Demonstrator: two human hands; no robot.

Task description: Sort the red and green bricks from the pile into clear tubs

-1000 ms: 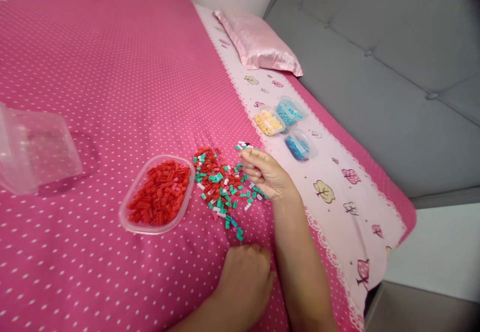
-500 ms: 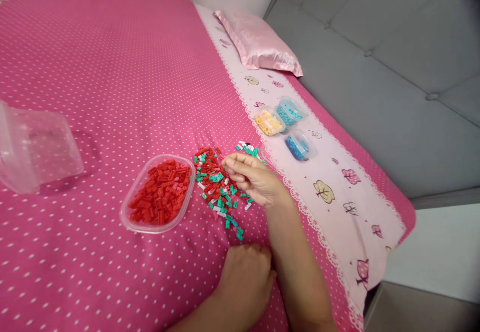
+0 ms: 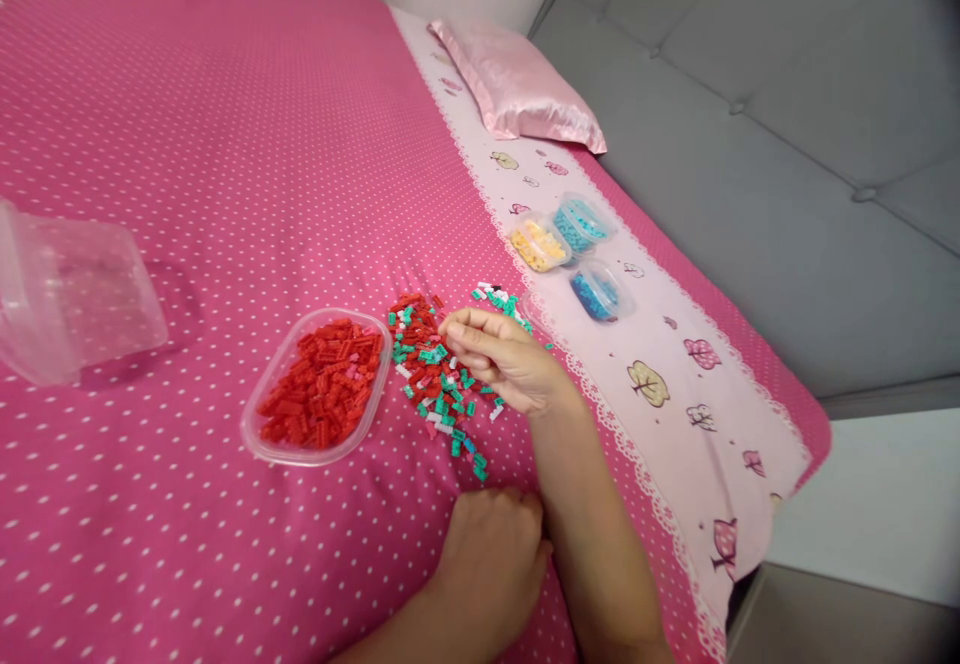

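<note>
A loose pile of small red, green and white bricks (image 3: 431,369) lies on the pink dotted bedsheet (image 3: 225,144). My right hand (image 3: 502,359) hovers over the pile's right side, fingers curled into a pinch; what it holds is hidden. Left of the pile stands a clear oval tub of red bricks (image 3: 319,389). My left hand (image 3: 491,559) rests on the sheet below the pile as a closed fist, apart from the bricks.
Three small clear tubs sit on the pale border strip: yellow (image 3: 537,243), light blue (image 3: 580,223), darker blue (image 3: 598,291). A clear container (image 3: 71,289) lies tipped at the far left. A pink pillow (image 3: 517,84) lies at the back. The bed's edge drops off at right.
My right hand has moved left from the pile's right edge to over its middle. The left fist has stayed put.
</note>
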